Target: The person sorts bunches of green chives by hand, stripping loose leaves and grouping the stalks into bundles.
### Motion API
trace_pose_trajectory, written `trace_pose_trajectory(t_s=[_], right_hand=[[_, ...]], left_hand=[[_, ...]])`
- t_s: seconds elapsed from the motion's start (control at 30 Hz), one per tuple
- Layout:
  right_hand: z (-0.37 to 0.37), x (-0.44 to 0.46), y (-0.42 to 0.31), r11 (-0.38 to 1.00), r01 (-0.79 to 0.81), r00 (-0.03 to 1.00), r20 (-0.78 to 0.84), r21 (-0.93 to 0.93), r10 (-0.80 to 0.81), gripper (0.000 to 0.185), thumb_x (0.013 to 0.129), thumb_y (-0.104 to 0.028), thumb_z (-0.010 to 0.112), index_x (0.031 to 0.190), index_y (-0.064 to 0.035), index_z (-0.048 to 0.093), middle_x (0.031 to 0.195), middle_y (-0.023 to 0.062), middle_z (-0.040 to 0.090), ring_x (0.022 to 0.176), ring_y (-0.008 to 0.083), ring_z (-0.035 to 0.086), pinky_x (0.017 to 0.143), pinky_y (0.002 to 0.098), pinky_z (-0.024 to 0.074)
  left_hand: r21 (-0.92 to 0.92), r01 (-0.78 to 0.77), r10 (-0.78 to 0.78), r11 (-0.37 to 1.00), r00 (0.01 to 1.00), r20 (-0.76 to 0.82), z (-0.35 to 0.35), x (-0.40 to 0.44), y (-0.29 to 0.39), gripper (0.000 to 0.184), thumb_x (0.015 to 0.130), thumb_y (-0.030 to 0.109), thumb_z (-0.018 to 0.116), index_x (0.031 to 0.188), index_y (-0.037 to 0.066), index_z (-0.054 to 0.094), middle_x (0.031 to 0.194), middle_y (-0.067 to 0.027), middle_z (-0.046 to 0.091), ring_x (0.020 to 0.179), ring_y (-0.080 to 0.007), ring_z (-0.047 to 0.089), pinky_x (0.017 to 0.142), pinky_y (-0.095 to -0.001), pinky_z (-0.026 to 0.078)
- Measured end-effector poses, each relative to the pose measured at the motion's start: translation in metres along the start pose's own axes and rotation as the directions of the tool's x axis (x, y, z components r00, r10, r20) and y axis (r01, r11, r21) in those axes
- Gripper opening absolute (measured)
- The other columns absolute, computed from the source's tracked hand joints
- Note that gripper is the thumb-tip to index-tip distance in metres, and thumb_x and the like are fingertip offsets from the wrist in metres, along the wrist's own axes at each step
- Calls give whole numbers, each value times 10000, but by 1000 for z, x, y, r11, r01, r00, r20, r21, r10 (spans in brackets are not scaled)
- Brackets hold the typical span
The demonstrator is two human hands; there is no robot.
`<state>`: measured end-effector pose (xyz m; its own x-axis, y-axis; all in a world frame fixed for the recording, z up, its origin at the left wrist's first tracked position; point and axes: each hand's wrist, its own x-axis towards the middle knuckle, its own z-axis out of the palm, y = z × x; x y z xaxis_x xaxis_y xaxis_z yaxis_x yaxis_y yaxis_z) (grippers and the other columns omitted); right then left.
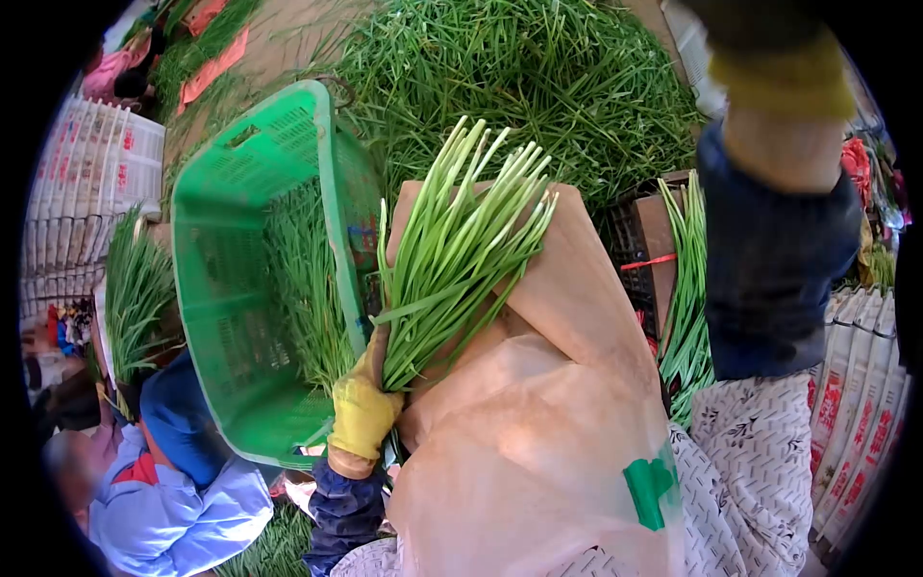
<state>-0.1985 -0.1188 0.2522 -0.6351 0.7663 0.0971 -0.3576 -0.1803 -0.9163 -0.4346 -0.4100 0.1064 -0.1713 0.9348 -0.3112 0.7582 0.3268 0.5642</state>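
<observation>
My left hand [365, 413], in a yellow glove, is closed round the lower part of a bunch of garlic chives [461, 260]. The pale stem ends point up and away, above the plastic-covered apron [538, 433] on my lap. My right hand [779, 67], also gloved in yellow, is raised at the top right; it is blurred and its fingers are lost in the dark edge of the view. Left of the bunch, a green plastic basket [216, 317] stands tilted with more chives [308, 279] inside.
A large heap of loose chives [529, 77] lies ahead. Other chives [685, 288] lie to the right by a red band [649, 262]. White crates [101, 159] are stacked at left, more [860, 404] at right. A person in blue [183, 510] sits at lower left.
</observation>
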Motion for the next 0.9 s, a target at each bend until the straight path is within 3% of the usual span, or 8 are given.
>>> trace_pose_trajectory(t_s=[0.17,0.27,0.33,0.47,0.53,0.6,0.77,0.9], right_hand=[[13,-34,61,898,-327,944,68,293,322,485,990,-415,448,1025,27,646,673,63,655,553,135,643,524,296,560],[-21,-49,108,761,-644,756,-84,80,649,448,956,-455,511,992,-30,648,647,24,641,511,122,610,502,243,511],[-28,-62,108,749,-630,756,-380,-204,532,449,954,-451,514,984,-21,639,652,36,651,498,123,608,476,251,505],[-56,-97,110,716,-690,712,-284,-109,642,601,947,-548,456,1061,21,613,695,116,676,509,157,647,429,246,518],[-44,-117,109,542,-832,553,252,116,794,655,951,-580,408,1035,42,597,708,133,678,512,163,647,418,250,515],[-10,-119,114,329,-929,364,269,167,892,737,941,-623,367,1032,75,587,696,127,668,513,165,641,433,251,524],[36,-103,134,426,-897,443,241,119,864,681,830,-670,560,1093,-44,597,836,85,666,634,140,628,553,255,506],[48,-87,145,717,-577,815,330,390,477,796,804,-687,577,1324,-96,464,1222,102,559,1112,210,553,950,378,454]], left_hand=[[25,7,-6,1000,999,-49,1,-4,9,853,705,75,677,1472,151,311,1135,-234,611,964,-412,624,759,-421,522],[-38,-6,5,999,1000,-28,5,-4,12,879,691,42,637,1484,170,279,1231,-219,577,987,-421,610,781,-424,524],[-15,30,-31,999,999,-38,3,-4,18,892,687,27,622,1490,175,266,1243,-221,569,1003,-422,605,788,-421,524],[-52,-13,10,999,998,-55,0,-9,21,790,762,64,647,1472,121,305,1240,-264,556,1071,-388,602,821,-391,526],[-54,4,-8,999,997,-75,-2,-7,33,780,758,61,645,1464,111,320,1256,-257,548,1079,-384,598,835,-383,524],[-17,-27,26,999,996,-81,-9,-7,39,860,736,163,722,1476,123,285,1190,-205,601,968,-399,628,767,-415,532],[304,-83,103,949,993,-50,-33,-2,66,759,726,199,759,1383,30,419,1078,-197,630,870,-363,658,692,-386,540],[499,-205,273,842,960,-68,-49,15,101,620,808,243,592,1383,70,437,762,-88,504,568,-231,579,500,-365,471]])
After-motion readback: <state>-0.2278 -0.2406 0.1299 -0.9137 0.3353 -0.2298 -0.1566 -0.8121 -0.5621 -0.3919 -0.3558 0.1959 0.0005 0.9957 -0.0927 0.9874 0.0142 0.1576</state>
